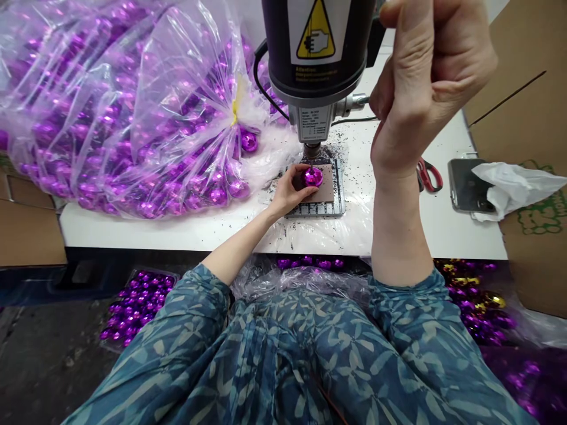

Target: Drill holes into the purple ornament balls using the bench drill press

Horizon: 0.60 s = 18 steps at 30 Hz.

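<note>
Down on the machine's base, my left hand pinches a shiny purple bauble between thumb and fingers. The bauble sits on a square brown pad over a slotted metal base plate. Directly above it is the spindle end of a black and grey bench drill press. At the upper right, my right hand is closed at the press's side lever; the fingers hide most of that lever.
A large clear bag full of purple baubles fills the table's left side. Red-handled scissors, a black phone and crumpled tissue lie to the right. Dark shavings are scattered around the base. A tray of baubles stands below left.
</note>
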Each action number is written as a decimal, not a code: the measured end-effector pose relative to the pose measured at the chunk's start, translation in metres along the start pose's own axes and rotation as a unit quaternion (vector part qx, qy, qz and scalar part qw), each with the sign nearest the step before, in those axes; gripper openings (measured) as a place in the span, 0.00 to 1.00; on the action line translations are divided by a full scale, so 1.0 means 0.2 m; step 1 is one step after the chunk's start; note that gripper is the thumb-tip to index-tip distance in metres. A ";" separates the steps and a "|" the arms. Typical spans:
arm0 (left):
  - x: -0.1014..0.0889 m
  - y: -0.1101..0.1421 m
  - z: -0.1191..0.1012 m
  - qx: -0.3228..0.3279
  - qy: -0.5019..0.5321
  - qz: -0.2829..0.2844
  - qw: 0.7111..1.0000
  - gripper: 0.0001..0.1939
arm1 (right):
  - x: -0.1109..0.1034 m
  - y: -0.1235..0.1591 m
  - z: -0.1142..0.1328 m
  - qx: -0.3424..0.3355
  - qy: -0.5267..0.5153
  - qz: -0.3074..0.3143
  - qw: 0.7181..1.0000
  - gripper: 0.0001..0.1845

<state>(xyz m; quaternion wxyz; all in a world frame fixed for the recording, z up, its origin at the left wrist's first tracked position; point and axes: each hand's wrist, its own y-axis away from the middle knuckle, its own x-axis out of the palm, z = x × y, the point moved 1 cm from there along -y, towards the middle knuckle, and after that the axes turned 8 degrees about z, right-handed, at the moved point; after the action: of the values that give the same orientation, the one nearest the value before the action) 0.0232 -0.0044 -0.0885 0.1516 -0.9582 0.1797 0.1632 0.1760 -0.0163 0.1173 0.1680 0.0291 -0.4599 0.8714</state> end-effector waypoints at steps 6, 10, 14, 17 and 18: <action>0.01 0.00 0.01 0.007 0.048 -0.001 0.999 0.30 | -0.03 0.04 0.00 -0.023 -0.012 0.020 0.999 0.21; 0.02 0.00 0.01 0.015 0.072 -0.005 0.997 0.30 | -0.05 0.09 -0.02 -0.024 0.005 0.026 0.999 0.16; 0.03 0.00 0.01 0.009 0.076 -0.009 0.997 0.32 | -0.07 0.12 -0.04 -0.026 0.026 0.016 0.999 0.22; 0.03 0.00 0.02 0.017 0.070 -0.007 0.997 0.32 | -0.07 0.14 -0.07 -0.034 0.024 0.014 0.999 0.21; 0.03 0.00 0.03 0.022 0.068 -0.008 0.997 0.32 | -0.07 0.15 -0.08 -0.043 0.027 0.011 0.999 0.20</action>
<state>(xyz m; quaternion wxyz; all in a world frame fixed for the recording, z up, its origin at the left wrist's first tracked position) 0.0260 -0.0042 -0.0962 0.1616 -0.9649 0.1854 0.0921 0.1813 -0.0227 0.0808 0.1717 -0.0065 -0.4930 0.8529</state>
